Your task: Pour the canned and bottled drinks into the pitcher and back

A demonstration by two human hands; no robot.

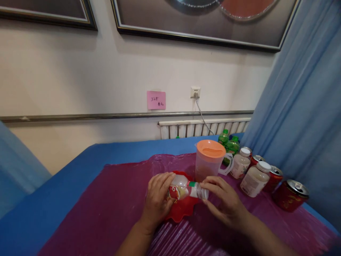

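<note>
One bottle lies sideways above the red bowl, your left hand gripping its body, right hand pinching its mouth.

Left hand is curling in a firm grasp just below frame centre, back of the hand facing up, fingers bunching together, its bare left forearm slanting in from the bottom edge. Right hand is sitting right of centre, fingers slightly bent and pointing left, thumb lying below them, tips pinching; bare right forearm is angling in from lower right.
</note>
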